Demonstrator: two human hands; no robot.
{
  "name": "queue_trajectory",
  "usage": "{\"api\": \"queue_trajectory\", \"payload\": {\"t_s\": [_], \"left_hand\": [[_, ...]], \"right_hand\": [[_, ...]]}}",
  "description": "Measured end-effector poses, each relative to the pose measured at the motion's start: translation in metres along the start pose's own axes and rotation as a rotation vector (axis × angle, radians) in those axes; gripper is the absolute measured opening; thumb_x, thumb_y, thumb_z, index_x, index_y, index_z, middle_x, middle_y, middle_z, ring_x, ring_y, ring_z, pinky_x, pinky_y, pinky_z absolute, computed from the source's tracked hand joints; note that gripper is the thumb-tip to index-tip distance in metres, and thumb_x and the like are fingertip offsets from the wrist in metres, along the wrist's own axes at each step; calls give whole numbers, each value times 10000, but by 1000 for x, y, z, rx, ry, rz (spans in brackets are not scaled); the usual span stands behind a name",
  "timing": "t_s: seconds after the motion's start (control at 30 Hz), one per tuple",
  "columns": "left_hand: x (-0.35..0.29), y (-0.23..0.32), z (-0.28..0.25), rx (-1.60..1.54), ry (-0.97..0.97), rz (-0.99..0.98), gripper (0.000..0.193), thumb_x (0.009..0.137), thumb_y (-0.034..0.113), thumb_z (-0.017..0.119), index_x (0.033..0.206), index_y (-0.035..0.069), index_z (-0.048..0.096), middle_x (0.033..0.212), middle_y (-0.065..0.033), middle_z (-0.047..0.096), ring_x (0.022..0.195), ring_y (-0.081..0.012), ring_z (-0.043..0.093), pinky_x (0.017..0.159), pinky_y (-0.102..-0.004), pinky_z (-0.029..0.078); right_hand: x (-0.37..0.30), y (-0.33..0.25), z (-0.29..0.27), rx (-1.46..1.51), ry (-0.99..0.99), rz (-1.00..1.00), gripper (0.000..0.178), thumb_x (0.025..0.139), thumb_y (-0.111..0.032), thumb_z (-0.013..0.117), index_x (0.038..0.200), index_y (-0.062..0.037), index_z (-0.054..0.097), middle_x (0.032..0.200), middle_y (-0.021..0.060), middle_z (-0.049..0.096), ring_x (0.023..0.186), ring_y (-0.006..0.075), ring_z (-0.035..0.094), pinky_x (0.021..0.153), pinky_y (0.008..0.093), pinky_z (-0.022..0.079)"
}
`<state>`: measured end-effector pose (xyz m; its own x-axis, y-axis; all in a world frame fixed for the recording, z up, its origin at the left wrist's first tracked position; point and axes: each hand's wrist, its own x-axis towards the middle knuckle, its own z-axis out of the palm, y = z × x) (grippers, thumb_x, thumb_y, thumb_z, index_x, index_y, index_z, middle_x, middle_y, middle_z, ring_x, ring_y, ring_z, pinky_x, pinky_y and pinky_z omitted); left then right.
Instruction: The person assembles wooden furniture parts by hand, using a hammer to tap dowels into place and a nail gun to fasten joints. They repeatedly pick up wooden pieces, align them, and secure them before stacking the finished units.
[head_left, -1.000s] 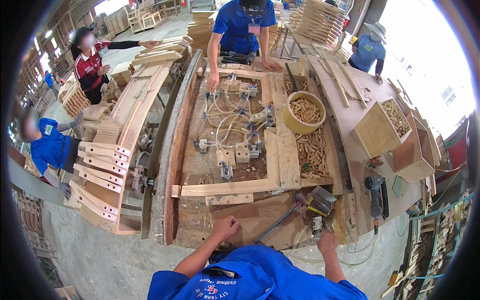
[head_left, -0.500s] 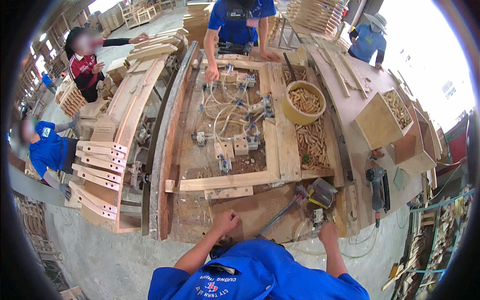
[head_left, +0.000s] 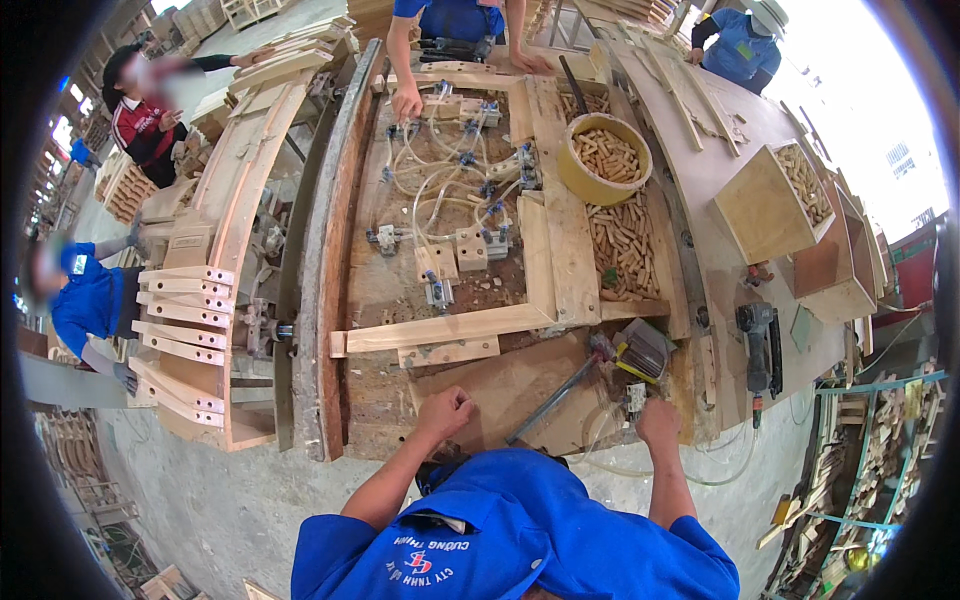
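My left hand (head_left: 446, 413) rests closed at the near edge of the workbench, with nothing visible in its curled fingers. On the right, my right hand (head_left: 658, 423) is closed right beside a small metal valve (head_left: 636, 398) with clear hoses; whether its fingers grip anything is hidden. Ahead lies a wooden frame (head_left: 450, 328) of pale rails. Its front rail meets a small wooden block (head_left: 338, 344) at the left end. Inside the frame sit several small pneumatic cylinders (head_left: 437, 290) joined by clear tubes (head_left: 430, 205).
A yellow tub (head_left: 570, 172) of wooden dowels stands over a trough of loose dowels (head_left: 625, 250). Near my right hand are a clear-and-yellow container (head_left: 642, 350) and a nail gun (head_left: 757, 350). Opposite, a co-worker's hand (head_left: 407, 102) touches the tubing. Curved wooden parts (head_left: 185, 330) lie left.
The gap between the left block and the front rail has closed. The whole view has shifted, with the bench appearing higher. Both my hands stay in about the same places.
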<state>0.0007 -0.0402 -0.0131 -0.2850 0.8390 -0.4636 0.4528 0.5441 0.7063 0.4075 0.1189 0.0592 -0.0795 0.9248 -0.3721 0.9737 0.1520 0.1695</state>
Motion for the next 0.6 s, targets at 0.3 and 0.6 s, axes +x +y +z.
{"api": "queue_trajectory", "payload": {"t_s": [0.3, 0.6], "left_hand": [[-3, -4, -1, 68, 35, 23, 274, 961, 372, 715, 978, 101, 748, 783, -95, 773, 740, -259, 764, 710, -410, 586], [-4, 19, -8, 113, -26, 67, 273, 980, 353, 692, 982, 87, 758, 777, -75, 792, 734, -208, 784, 727, -376, 608]], "right_hand": [[-2, 9, -57, 66, -25, -110, 264, 930, -261, 665, 1006, -55, 811, 1054, 234, 775, 1009, 398, 755, 871, 536, 589], [47, 117, -128, 268, 667, 410, 562, 930, -239, 770, 1402, -10, 568, 1327, 223, 582, 1273, 445, 588, 1031, 529, 511]]}}
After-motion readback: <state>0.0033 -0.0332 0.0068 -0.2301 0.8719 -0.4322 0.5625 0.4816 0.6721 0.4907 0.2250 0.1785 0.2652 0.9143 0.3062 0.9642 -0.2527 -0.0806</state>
